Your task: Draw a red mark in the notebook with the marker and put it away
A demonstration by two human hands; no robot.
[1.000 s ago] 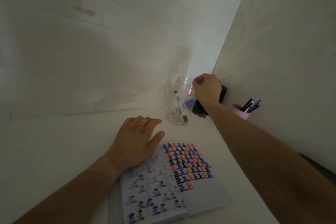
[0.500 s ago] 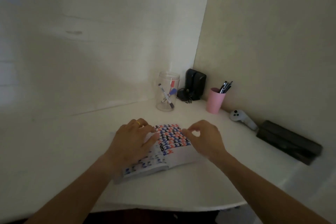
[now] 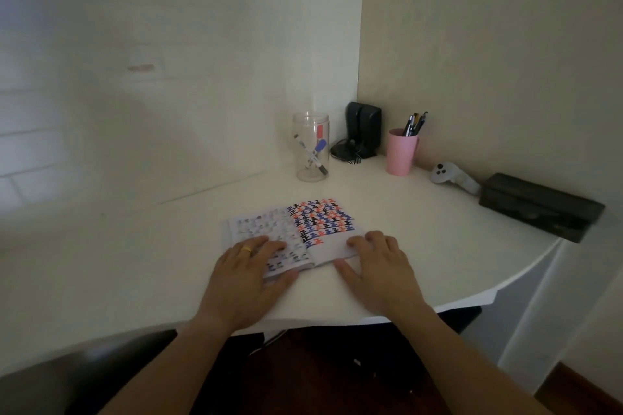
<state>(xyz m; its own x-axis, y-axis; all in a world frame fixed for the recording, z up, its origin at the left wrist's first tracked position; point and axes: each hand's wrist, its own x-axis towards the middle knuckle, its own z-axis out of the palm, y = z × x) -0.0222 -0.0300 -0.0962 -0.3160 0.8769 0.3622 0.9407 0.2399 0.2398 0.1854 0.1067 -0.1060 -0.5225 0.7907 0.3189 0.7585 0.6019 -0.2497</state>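
The notebook (image 3: 296,232) lies open on the white desk (image 3: 135,263), its right page filled with rows of red, blue and black marks. My left hand (image 3: 247,276) rests flat on the left page, a gold ring on one finger. My right hand (image 3: 381,269) lies flat on the lower right corner of the notebook, fingers spread, holding nothing. A clear jar (image 3: 310,146) stands upright behind the notebook. The red marker (image 3: 319,132) stands inside it with a blue-capped marker and a black one.
A black speaker pair (image 3: 364,128) with cables sits in the wall corner. Beside it stand a pink cup (image 3: 401,152) of pens, a white controller (image 3: 453,175) and a long dark box (image 3: 539,205). The desk's curved front edge runs just below my wrists.
My right hand left the jar with the red marker inside and came down onto the notebook's right corner. The view pulled back and more of the desk shows.
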